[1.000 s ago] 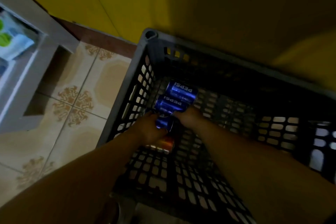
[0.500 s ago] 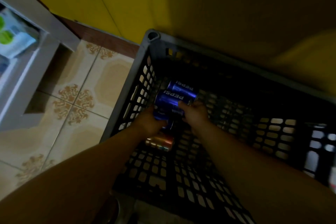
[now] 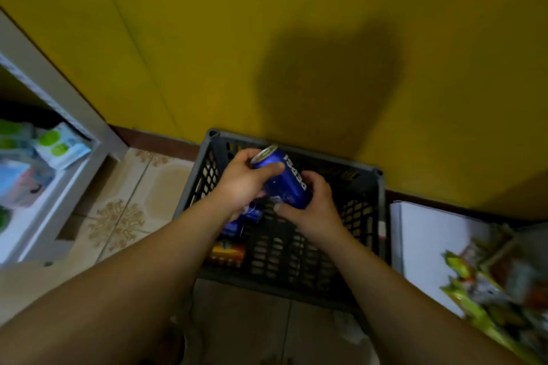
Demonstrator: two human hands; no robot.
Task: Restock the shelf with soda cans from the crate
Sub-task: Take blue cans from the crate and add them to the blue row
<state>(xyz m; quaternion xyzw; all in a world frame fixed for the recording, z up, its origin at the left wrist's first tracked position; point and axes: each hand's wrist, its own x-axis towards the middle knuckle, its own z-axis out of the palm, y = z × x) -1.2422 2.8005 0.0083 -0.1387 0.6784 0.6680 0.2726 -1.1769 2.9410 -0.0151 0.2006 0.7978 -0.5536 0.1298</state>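
- Blue Pepsi can point(image 3: 286, 179) held tilted, up over the far-left corner of the crate point(image 3: 381, 201)
- Left hand point(image 3: 243, 184) fingers clamped round its top end, right hand point(image 3: 314, 207) curled round the bottom
- More blue cans point(image 3: 237, 222) and an orange can point(image 3: 226, 253) lying along the crate's left wall

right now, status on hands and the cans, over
Left hand and right hand both grip blue Pepsi can above crate. More blue cans and orange can inside. Nothing blocking.

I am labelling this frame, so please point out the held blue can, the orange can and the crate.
blue can point(image 3: 285, 187), head view, middle of its side.
orange can point(image 3: 227, 252), head view, its side.
crate point(image 3: 214, 134), head view, far left rim corner.
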